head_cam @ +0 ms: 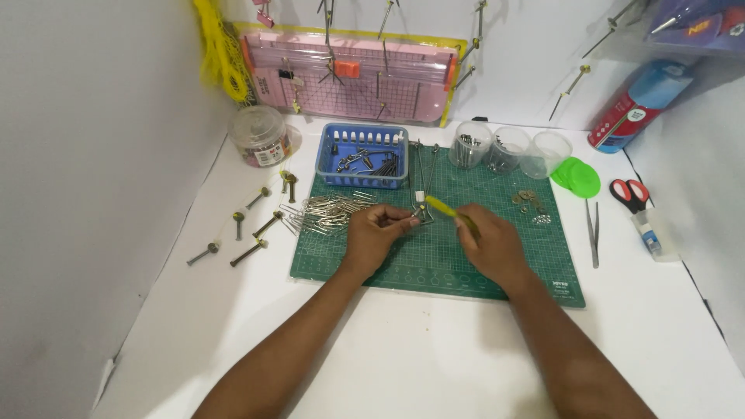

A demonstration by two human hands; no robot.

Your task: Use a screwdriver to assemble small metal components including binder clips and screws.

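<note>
While my left hand point(378, 230) pinches a small bent wire piece point(419, 211) between fingertips over the green cutting mat point(434, 256), my right hand point(490, 244) is closed around a yellow-green tool point(450, 209) whose tip meets that wire. Just left of my fingers lies a heap of silvery wire clips point(326, 212); behind sits a blue basket point(363, 155) of metal parts. Brass-headed bolts point(252, 225) are scattered off the mat's left edge, near a round clear tub point(258, 135) with an orange label. Three clear cups point(508, 147), green discs point(578, 177), red-handled scissors point(628, 192) and tweezers point(594, 233) lie to the right. A blue-and-red cylindrical package point(640, 105) leans against the wall, beside a pink paper trimmer point(349, 74).
</note>
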